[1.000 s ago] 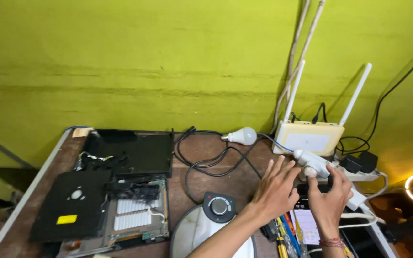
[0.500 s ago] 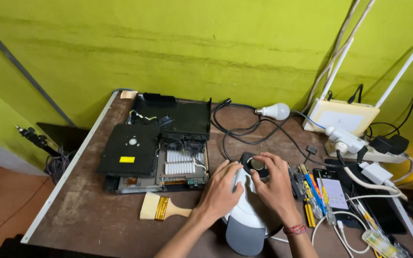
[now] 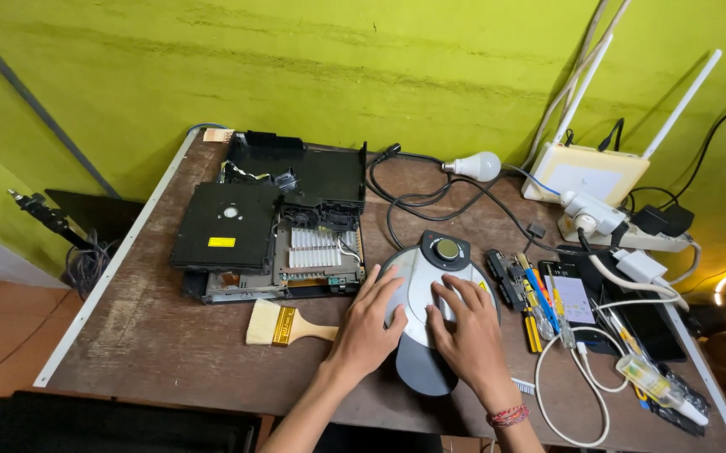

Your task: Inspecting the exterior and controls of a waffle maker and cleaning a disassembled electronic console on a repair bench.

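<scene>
A grey and white rounded device [image 3: 423, 281] with a dark round knob at its far end lies near the front of a brown wooden table [image 3: 170, 352]. My left hand [image 3: 369, 323] rests flat on its left side, fingers spread. My right hand [image 3: 466, 329], with a red thread band at the wrist, lies flat on its right side, fingers pointing away from me. Neither hand grips anything. A paintbrush [image 3: 283, 324] with a wooden handle lies just left of my left hand.
An opened black electronic unit [image 3: 283, 220] with bare boards and a heat sink sits at the back left. A white bulb [image 3: 475, 165], black cables, a white router [image 3: 585, 172], a power strip [image 3: 623, 231], screwdrivers [image 3: 534, 302] and a phone [image 3: 570, 295] crowd the right side.
The view has swung left and down. Both hands left the plug area by the router, came toward me, and settled flat on the grey and white device.
</scene>
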